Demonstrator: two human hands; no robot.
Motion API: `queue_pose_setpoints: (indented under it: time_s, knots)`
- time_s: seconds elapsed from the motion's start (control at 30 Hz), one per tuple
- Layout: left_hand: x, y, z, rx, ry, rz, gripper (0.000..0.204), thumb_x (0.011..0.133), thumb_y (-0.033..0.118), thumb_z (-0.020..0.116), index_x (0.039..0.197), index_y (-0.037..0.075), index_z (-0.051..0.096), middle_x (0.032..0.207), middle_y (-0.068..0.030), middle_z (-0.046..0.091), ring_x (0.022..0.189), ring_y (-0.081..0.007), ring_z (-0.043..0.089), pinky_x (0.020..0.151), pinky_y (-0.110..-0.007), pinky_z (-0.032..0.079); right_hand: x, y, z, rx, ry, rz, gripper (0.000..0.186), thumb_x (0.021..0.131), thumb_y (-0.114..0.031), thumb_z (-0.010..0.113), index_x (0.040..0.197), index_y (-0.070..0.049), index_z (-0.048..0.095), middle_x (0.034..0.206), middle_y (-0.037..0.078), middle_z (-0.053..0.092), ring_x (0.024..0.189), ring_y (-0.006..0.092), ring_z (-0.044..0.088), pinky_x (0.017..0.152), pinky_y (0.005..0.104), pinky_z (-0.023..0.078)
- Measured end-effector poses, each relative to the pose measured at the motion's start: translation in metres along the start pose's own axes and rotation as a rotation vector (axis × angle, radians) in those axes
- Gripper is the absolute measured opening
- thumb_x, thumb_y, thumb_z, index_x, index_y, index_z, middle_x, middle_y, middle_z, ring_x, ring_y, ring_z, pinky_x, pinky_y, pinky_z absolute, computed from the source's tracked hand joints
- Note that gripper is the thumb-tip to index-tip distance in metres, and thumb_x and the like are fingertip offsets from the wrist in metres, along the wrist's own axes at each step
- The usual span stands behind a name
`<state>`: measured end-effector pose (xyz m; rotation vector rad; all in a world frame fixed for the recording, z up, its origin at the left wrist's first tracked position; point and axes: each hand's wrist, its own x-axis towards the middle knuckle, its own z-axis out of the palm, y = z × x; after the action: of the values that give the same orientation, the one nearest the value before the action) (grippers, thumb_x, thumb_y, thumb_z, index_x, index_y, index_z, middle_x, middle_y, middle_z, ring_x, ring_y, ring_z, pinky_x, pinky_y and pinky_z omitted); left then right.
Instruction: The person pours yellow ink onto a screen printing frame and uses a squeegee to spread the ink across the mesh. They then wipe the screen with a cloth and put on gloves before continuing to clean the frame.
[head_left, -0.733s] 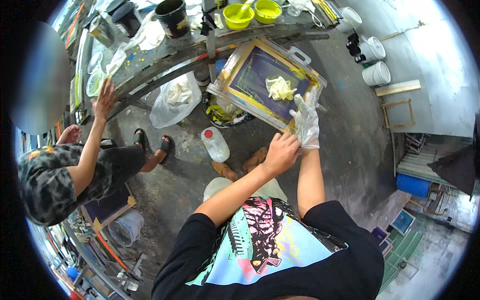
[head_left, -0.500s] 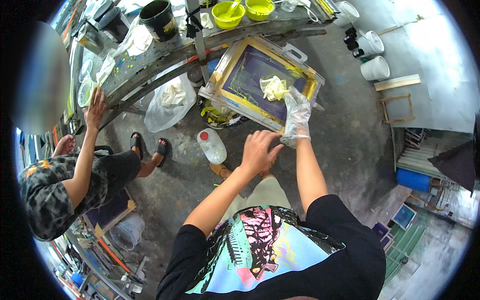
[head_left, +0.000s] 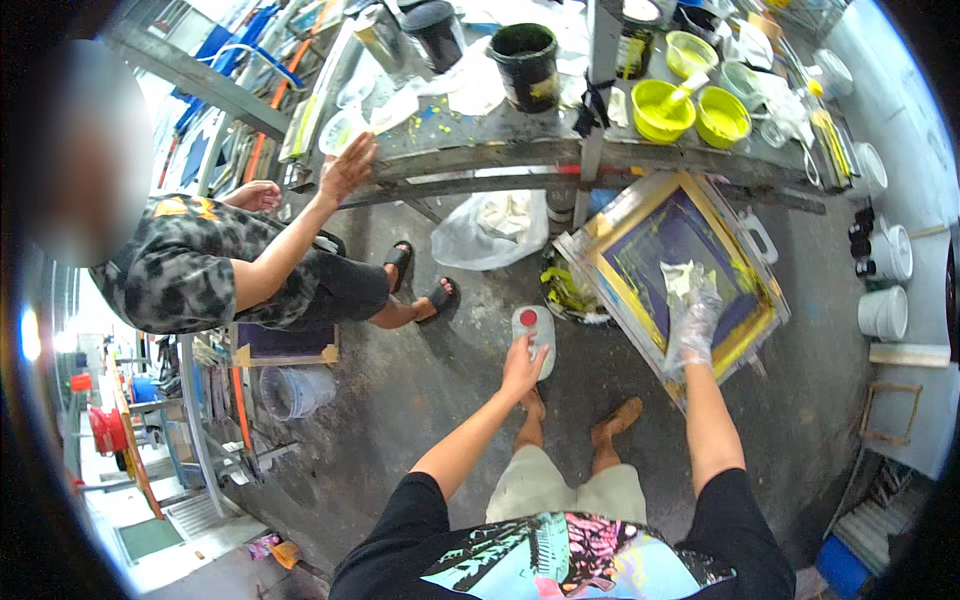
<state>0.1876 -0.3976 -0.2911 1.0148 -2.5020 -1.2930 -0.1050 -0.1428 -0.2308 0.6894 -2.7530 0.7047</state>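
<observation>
My right hand (head_left: 693, 335), in a clear plastic glove, is closed on a crumpled cream rag (head_left: 688, 280) stained yellow. It presses the rag against the dark purple mesh of a screen printing frame (head_left: 596, 240), whose borders are smeared with yellow. The frame stands tilted below the workbench. My bare left hand (head_left: 524, 366) holds nothing, its fingers apart. It overlaps a translucent plastic jug (head_left: 546, 335) with a red cap on the floor; whether it touches the jug I cannot tell.
Yellow ink bowls (head_left: 722, 117) and a black bucket (head_left: 524, 66) stand on the workbench (head_left: 450, 160). At left, a co-worker (head_left: 190, 250) reaches toward a tub on the bench. A plastic bag (head_left: 480, 238) with rags hangs under it. White buckets (head_left: 883, 312) line the right wall.
The head view has shifted, so the scene sits differently. My left hand has come away from the frame's near edge to above the jug. My right hand still holds the rag on the mesh.
</observation>
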Motion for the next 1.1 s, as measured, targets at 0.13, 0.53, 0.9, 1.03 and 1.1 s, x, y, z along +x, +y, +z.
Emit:
queue_pose_setpoints:
  time_s: [0.13, 0.53, 0.9, 1.03, 1.1]
  knots:
    - [0.117, 0.049, 0.021, -0.175, 0.265, 0.028, 0.052, 0.101, 0.037, 0.063, 0.136, 0.0, 0.054, 0.127, -0.0234, 0.061, 0.119, -0.0401, 0.057, 0.104, -0.048, 0.043, 0.017, -0.004, -0.024, 0.076, -0.099, 0.04, 0.062, 0.086, -0.009, 0.071, 0.146, -0.007, 0.055, 0.13, 0.02, 0.063, 0.125, 0.0365, 0.057, 0.111, 0.0442, 0.042]
    - [0.211, 0.137, 0.094, -0.257, 0.653, -0.196, 0.042, 0.103, 0.045, 0.054, 0.105, 0.003, 0.06, 0.105, -0.0207, 0.065, 0.101, -0.0424, 0.06, 0.088, -0.051, 0.045, 0.047, 0.061, -0.021, 0.013, -0.148, 0.141, 0.063, 0.091, -0.011, 0.065, 0.152, -0.017, 0.05, 0.119, 0.02, 0.065, 0.115, 0.0391, 0.059, 0.103, 0.0479, 0.046]
    - [0.21, 0.139, 0.093, -0.263, 0.607, -0.224, 0.045, 0.104, 0.046, 0.05, 0.107, 0.001, 0.06, 0.102, -0.0268, 0.066, 0.097, -0.0473, 0.061, 0.086, -0.053, 0.045, -0.029, 0.068, -0.039, 0.264, -0.584, 0.286, 0.041, 0.094, -0.015, 0.059, 0.134, -0.016, 0.064, 0.139, 0.017, 0.06, 0.129, 0.0309, 0.056, 0.113, 0.0409, 0.043]
    - [0.211, 0.132, 0.096, -0.223, 0.62, -0.197, 0.042, 0.104, 0.042, 0.051, 0.104, 0.001, 0.059, 0.101, -0.0241, 0.066, 0.096, -0.0466, 0.061, 0.084, -0.053, 0.045, 0.045, 0.074, -0.02, 0.016, -0.219, 0.416, 0.044, 0.095, -0.017, 0.055, 0.136, -0.003, 0.06, 0.135, 0.019, 0.062, 0.127, 0.0353, 0.057, 0.109, 0.0441, 0.044]
    - [0.213, 0.125, 0.095, -0.194, 0.644, -0.187, 0.046, 0.104, 0.044, 0.05, 0.108, 0.0, 0.061, 0.097, -0.0287, 0.068, 0.092, -0.0478, 0.063, 0.082, -0.053, 0.046, 0.097, 0.047, 0.0, -0.106, -0.403, 0.385, 0.049, 0.096, -0.02, 0.056, 0.143, -0.007, 0.057, 0.138, 0.022, 0.059, 0.131, 0.0401, 0.053, 0.112, 0.0471, 0.041]
